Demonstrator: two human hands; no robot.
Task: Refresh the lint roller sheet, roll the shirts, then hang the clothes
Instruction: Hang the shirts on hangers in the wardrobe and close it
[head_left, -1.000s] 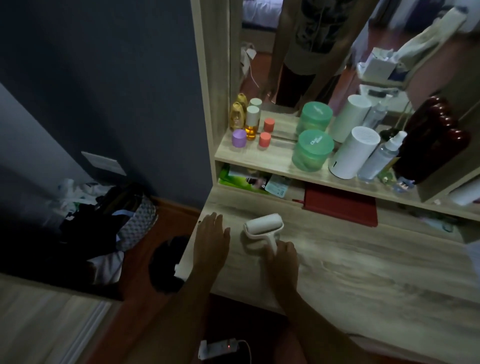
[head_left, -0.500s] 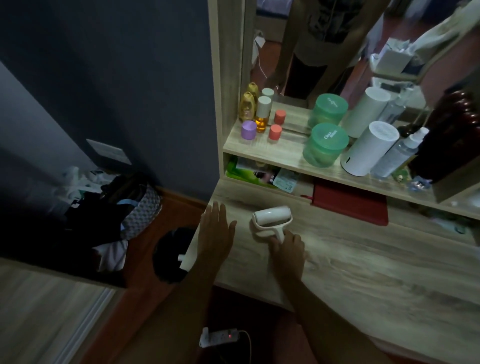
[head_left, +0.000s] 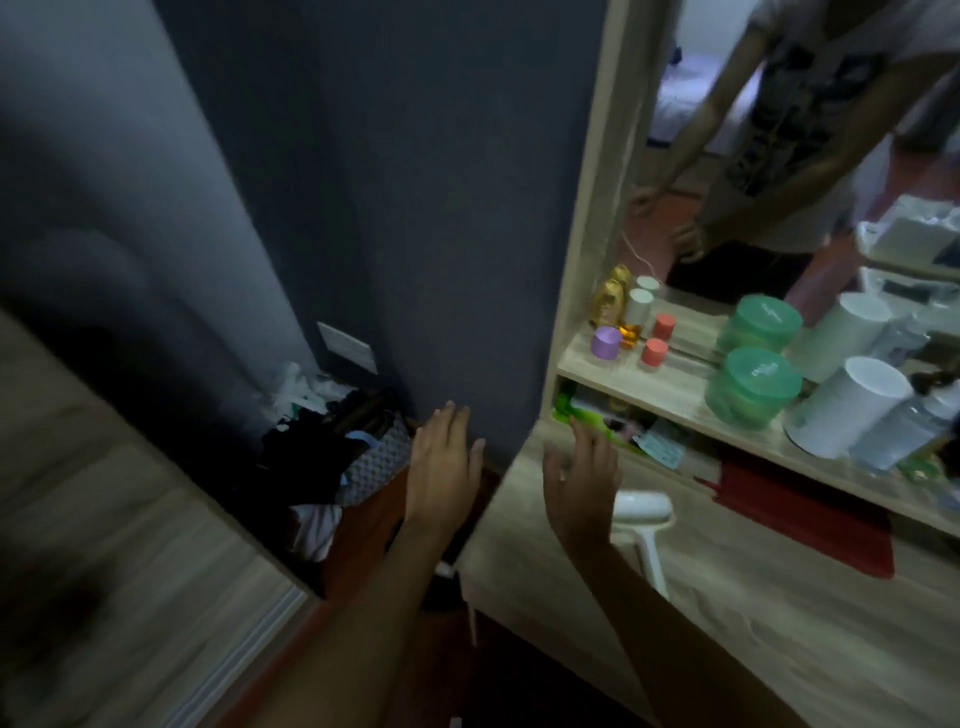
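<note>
Both hands are empty, fingers spread. The left hand hangs off the desk's edge at frame centre, over the floor; the right hand hovers above the wooden desk. One white lint roller lies on the desk just right of that hand, untouched. On the shelf at right: two green jars, one purple cap, two coral caps, one white cylinder.
</note>
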